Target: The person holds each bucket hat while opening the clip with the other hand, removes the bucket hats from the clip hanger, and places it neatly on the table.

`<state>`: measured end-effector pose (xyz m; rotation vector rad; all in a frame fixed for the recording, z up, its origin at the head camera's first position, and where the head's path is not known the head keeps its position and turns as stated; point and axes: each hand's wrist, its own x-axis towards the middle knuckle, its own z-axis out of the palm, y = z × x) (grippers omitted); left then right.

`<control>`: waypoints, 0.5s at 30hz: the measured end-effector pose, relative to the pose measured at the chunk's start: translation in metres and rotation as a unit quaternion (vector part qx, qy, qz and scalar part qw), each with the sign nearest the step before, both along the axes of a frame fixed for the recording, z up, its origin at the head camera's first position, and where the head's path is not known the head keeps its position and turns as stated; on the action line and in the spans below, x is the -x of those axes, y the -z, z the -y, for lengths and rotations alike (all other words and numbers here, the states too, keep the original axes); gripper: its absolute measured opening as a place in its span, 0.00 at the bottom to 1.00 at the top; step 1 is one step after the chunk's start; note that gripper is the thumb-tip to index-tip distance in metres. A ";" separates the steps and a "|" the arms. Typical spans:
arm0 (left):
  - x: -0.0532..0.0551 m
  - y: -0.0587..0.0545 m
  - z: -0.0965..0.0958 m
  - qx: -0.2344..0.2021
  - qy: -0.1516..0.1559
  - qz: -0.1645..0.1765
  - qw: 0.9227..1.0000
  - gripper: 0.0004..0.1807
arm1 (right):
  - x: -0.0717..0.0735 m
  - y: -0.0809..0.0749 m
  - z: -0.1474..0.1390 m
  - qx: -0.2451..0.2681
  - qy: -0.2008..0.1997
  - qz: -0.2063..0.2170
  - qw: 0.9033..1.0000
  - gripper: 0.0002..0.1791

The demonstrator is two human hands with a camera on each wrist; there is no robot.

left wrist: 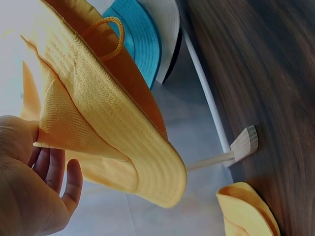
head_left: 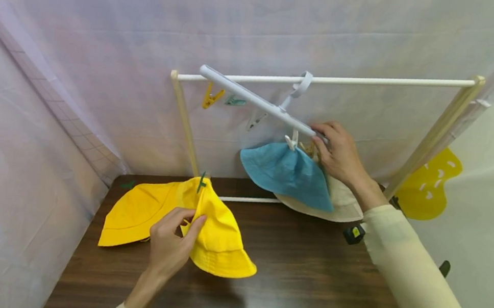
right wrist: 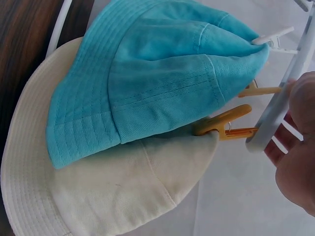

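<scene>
My left hand (head_left: 170, 247) pinches a bright yellow bucket hat (head_left: 222, 238) near its crown, above the table; a small green tab stands at its top. A cord loop shows under its brim in the left wrist view. My right hand (head_left: 341, 155) grips the lower right end of a pale grey clip hanger (head_left: 254, 97), which tilts on the rack's rail by its hook. From that end hang a blue hat (head_left: 288, 172), held by a white clip (right wrist: 273, 38), and a cream hat (right wrist: 123, 191), held by an orange-yellow clip (right wrist: 224, 123).
On the hanger's raised left side dangle a yellow clip (head_left: 211, 97), a teal clip (head_left: 235, 101) and a whitish clip (head_left: 256, 120). A second yellow hat (head_left: 135, 217) lies on the dark wooden table (head_left: 303, 294) at left. The rack has wooden posts (head_left: 433, 141) and a white rail (head_left: 385, 81).
</scene>
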<state>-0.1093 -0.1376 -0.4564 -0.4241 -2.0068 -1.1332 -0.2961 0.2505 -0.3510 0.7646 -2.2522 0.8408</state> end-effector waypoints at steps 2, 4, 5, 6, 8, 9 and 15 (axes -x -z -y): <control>-0.001 0.001 0.002 0.002 0.000 0.000 1.000 0.06 | 0.000 0.000 0.000 0.001 0.000 0.001 1.000 0.15; -0.001 0.002 0.004 0.006 0.000 0.000 1.000 0.07 | 0.000 -0.001 -0.001 0.002 -0.001 0.003 1.000 0.15; -0.002 0.002 0.005 0.009 0.000 0.002 1.000 0.07 | 0.000 -0.001 -0.002 0.001 0.000 0.003 1.000 0.15; -0.002 0.003 0.006 0.012 0.000 0.002 1.000 0.07 | 0.000 -0.001 -0.002 0.001 0.001 0.004 1.000 0.15; -0.003 0.005 0.007 0.018 0.002 0.007 1.000 0.06 | 0.000 -0.001 -0.003 -0.001 0.002 0.005 1.000 0.15; -0.004 0.005 0.008 0.021 0.003 0.009 1.000 0.06 | 0.000 -0.001 -0.003 -0.002 0.003 0.004 1.000 0.15; -0.008 0.009 0.011 0.049 0.004 0.013 0.999 0.06 | -0.001 -0.002 -0.005 -0.010 0.010 0.003 1.000 0.15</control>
